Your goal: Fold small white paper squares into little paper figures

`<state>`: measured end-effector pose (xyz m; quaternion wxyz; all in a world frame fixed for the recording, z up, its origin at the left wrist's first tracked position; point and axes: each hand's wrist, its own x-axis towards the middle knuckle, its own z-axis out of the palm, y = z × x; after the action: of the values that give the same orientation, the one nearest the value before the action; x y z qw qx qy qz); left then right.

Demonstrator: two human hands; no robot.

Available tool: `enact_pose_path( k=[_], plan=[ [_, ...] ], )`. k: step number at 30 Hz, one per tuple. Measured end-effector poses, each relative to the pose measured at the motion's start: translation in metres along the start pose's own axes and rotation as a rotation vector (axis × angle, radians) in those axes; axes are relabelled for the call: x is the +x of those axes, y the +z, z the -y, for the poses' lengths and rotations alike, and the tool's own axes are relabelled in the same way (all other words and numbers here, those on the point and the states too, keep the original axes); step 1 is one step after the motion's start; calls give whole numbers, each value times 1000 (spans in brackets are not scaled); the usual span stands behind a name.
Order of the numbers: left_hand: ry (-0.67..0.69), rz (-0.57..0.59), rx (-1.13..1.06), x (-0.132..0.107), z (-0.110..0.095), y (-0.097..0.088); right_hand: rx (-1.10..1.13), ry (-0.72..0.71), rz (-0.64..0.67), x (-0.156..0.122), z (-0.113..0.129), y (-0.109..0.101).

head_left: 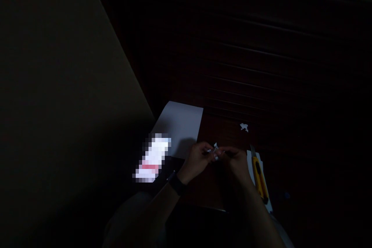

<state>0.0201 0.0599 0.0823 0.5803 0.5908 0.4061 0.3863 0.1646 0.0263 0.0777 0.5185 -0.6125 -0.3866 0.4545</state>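
Note:
In the dim head view, a small folded piece of white paper (215,150) is pinched between my two hands above the dark wooden tabletop (200,193). My left hand (199,159), with a dark band on its wrist, grips the paper from the left. From the other side, my right hand (235,159) closes thumb and fingers on it. The fingers partly cover the paper, so its full shape is hidden. Beyond my right hand lies another small folded white paper piece (244,127), with several points sticking out.
A white sheet (183,122) lies at the back left, a bright blurred-out screen (154,159) before it. On the right, a yellow utility knife (259,178) with its blade out rests on white paper strips (250,162). A pale wall (72,66) stands left, dark panelling behind.

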Motion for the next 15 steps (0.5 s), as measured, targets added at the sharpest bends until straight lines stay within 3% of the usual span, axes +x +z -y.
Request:
enact_pose_path(
  k=[9,15],
  plan=[
    [-45,129,71,-4,-1,1,-264,33,182,0,21,-23],
    [-38,144,92,-4,-3,0,-304,9,119,-4,21,-21]
  ],
)
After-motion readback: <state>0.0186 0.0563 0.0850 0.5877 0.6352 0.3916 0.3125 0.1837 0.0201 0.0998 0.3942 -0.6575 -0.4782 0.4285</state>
